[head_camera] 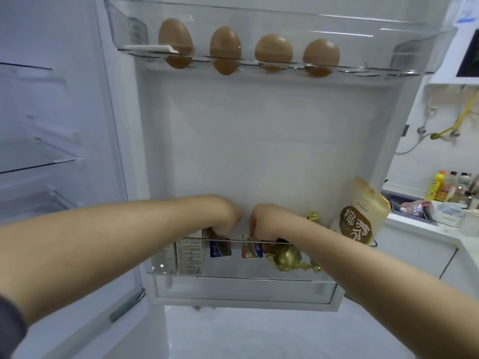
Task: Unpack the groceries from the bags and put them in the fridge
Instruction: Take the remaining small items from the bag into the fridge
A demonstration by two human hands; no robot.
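Left hand (226, 218) is gripping left packet (220, 249), right hand (264, 222) right packet (251, 251); each is hanging at 6 o'clock from its grip, inside bin (233, 269).

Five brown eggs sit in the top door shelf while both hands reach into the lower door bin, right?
No: the head view shows four eggs, not five, in the top door shelf. The left hand and right hand reach into the lower door bin, each gripping a small packet.

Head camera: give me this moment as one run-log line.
stage: loading lower door bin | left hand: pinching blue packet | right hand: pinching red-blue packet | bin also holds: carton, gold foil packs, pouch
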